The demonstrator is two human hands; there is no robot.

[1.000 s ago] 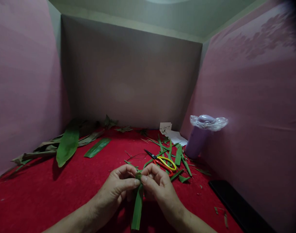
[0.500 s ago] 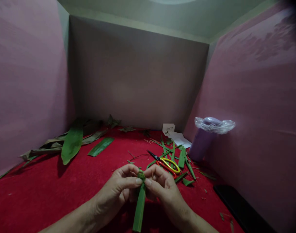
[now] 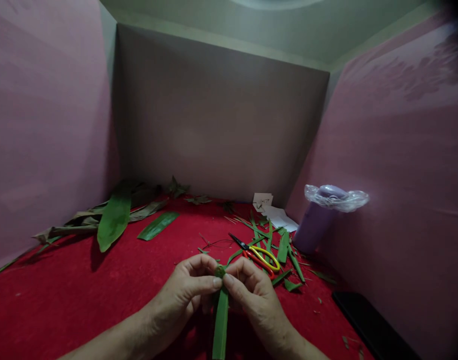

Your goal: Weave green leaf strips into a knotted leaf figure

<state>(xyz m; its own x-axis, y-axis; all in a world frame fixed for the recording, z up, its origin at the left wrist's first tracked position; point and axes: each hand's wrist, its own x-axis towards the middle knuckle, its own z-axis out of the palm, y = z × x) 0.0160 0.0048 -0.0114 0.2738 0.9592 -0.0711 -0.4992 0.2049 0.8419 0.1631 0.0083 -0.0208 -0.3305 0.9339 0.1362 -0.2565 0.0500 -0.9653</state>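
Observation:
My left hand [image 3: 193, 285] and my right hand [image 3: 251, 290] meet at the front middle, both pinching a folded green leaf strip [image 3: 220, 320]. Its upper end is bunched into a small knot-like fold between my fingertips, and the long flat tail hangs down toward me. Thumbs press on the near side; the other fingers curl behind and are partly hidden. Just beyond my right hand lie scissors [image 3: 257, 255] with one yellow and one red handle, blades pointing away to the left.
Cut green leaf pieces [image 3: 283, 247] are scattered around the scissors. White papers [image 3: 279, 218] and a purple lidded container [image 3: 317, 225] with clear plastic stand behind. Large leaves [image 3: 114, 217] lie at left on the red cloth [image 3: 82, 295]. A black flat object [image 3: 367, 320] is at right.
The leaf strip's tail has swung slightly to the right, and its folded top has turned a little between my fingertips. Both hands keep their pinch. The whole view has shifted slightly.

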